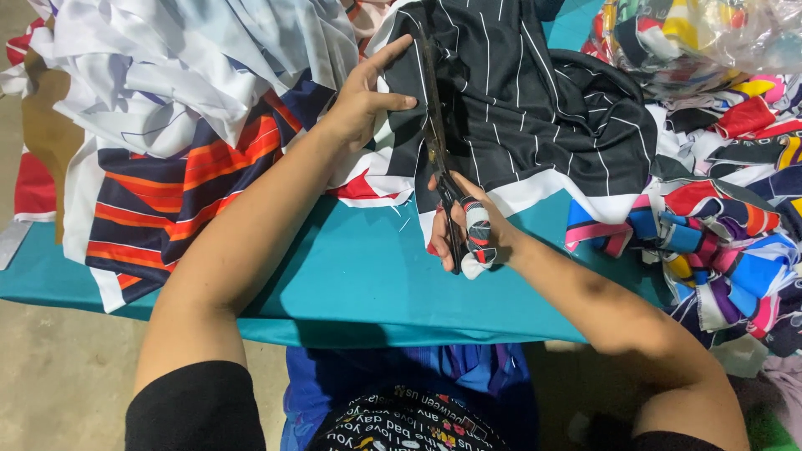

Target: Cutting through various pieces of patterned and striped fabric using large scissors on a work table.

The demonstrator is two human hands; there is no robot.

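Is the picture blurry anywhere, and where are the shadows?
Head view: mostly sharp, light even; the scissors and right hand look slightly soft, the left hand crisp on the black striped cloth; soft shadows lie under the arms on the teal table; glare shows on the plastic bag top right.

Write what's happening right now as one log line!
right hand: grips scissors, blades along black pinstriped fabric | left hand: flat, pressing that fabric | surface: teal table | nearby: white fabric pile
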